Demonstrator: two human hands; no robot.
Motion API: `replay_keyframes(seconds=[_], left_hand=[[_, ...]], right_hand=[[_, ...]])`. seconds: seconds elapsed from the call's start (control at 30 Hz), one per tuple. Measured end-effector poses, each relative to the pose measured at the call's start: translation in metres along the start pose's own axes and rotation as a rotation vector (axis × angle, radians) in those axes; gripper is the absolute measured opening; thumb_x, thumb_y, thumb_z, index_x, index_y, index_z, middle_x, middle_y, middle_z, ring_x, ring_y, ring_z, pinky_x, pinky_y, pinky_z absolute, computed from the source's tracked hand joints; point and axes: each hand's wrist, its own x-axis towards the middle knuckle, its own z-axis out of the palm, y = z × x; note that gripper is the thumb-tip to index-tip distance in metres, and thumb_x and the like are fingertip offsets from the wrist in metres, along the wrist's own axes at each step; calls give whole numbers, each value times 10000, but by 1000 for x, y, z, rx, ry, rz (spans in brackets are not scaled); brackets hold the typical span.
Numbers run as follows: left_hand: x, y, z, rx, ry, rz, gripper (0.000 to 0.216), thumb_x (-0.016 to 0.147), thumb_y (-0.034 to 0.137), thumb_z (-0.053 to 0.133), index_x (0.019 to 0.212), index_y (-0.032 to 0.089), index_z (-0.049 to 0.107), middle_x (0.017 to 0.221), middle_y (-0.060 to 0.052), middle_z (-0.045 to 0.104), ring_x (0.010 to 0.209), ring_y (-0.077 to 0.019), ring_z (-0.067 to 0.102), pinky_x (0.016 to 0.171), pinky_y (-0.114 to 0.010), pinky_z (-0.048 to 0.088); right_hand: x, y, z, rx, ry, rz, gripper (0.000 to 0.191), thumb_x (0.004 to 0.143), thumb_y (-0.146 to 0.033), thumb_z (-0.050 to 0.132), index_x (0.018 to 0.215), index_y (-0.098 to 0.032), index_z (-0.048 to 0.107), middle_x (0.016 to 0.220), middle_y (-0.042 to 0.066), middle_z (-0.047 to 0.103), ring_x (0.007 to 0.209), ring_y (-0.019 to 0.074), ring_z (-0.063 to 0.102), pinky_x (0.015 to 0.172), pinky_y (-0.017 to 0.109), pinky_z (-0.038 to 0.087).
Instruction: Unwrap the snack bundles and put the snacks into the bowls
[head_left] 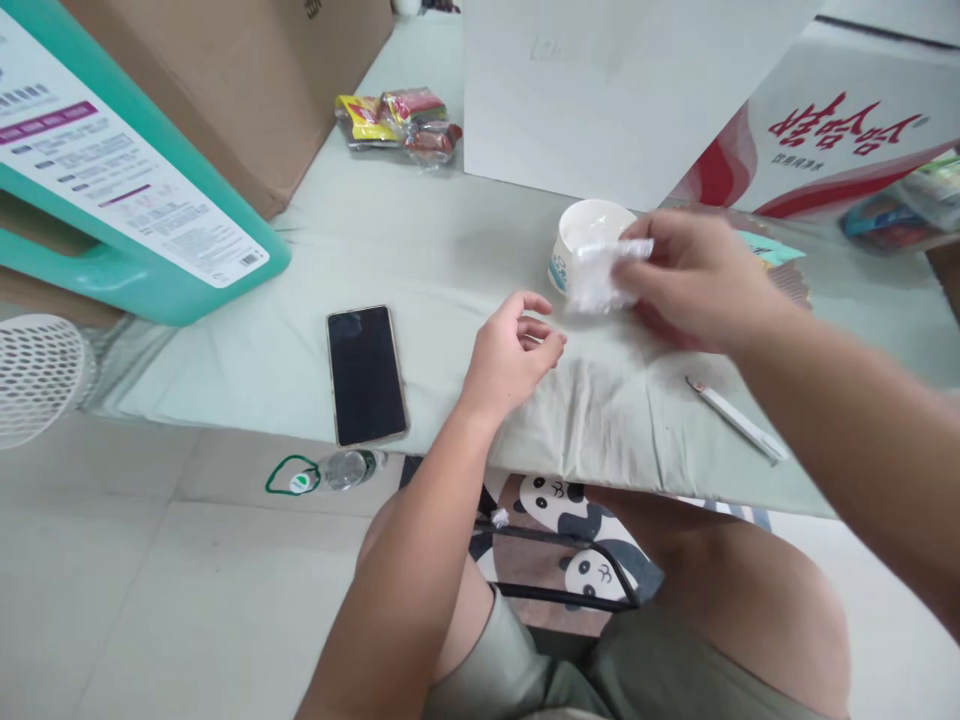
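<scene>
My right hand (694, 280) pinches a crumpled piece of clear plastic wrapper (596, 275) just in front of a small white paper cup (581, 235) on the cloth-covered table (420, 260). My left hand (514, 355) rests on the cloth near the table's front edge, fingers loosely curled, with nothing visible in them. A black phone (365, 373) lies face up to the left of that hand. A white pen-like stick (739, 420) lies on the cloth under my right forearm.
A teal plastic stool (112, 200) and a cardboard box (247, 80) stand at the left. Snack packets (401, 122) lie at the back, beside a white board (615, 90) and a red-printed carton (832, 140). A water bottle (337, 470) lies on the floor.
</scene>
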Motion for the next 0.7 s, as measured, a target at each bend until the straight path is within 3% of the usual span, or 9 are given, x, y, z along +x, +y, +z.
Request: replay_keyframes(seconds=[0.1,0.17,0.23,0.37,0.5,0.63,0.7], left_hand=[[1,-1,-1,46,33,-4,152,770,169,682,876,199,577,772,28,638,576,-69,587,556,-216,461],[3,-4,-1,58,26,14,122,767,187,682,837,193,582,784,24,640,587,-67,581,587,-226,471],[4,-6,-1,72,14,23,109,767,209,680,823,192,587,790,21,647,600,-69,580,612,-235,474],[5,-8,-2,91,5,24,98,768,240,666,811,194,592,779,22,646,618,-79,581,632,-246,470],[4,-7,-3,88,2,25,88,774,243,658,813,194,597,784,21,654,622,-76,580,626,-237,462],[1,-7,-6,86,13,9,68,785,236,653,818,198,607,791,16,673,632,-79,586,629,-230,461],[0,-6,-8,90,22,12,64,786,233,660,812,199,614,794,19,674,634,-74,577,635,-226,456]], right_hand=[[43,-7,-16,-229,48,80,178,866,-163,592,1008,-195,693,833,21,656,675,105,538,697,299,462],[72,-6,-17,-321,-21,139,245,846,-135,634,1081,-168,696,908,41,690,717,122,599,740,321,497],[96,-1,-9,-468,-112,138,296,843,-149,679,1138,-139,691,1035,69,714,892,187,687,839,350,519],[118,8,13,-586,-134,35,163,743,-72,749,894,-110,702,1166,118,717,1245,313,636,1052,409,478],[122,13,27,-542,-126,16,72,772,-71,714,809,-87,655,1192,156,726,1269,299,643,1027,384,462],[135,17,31,-428,-115,13,170,687,-24,786,623,-89,643,989,89,790,1110,208,728,908,281,482],[147,16,29,-260,4,-35,288,737,-89,783,515,-92,600,893,70,793,993,161,755,834,251,492]])
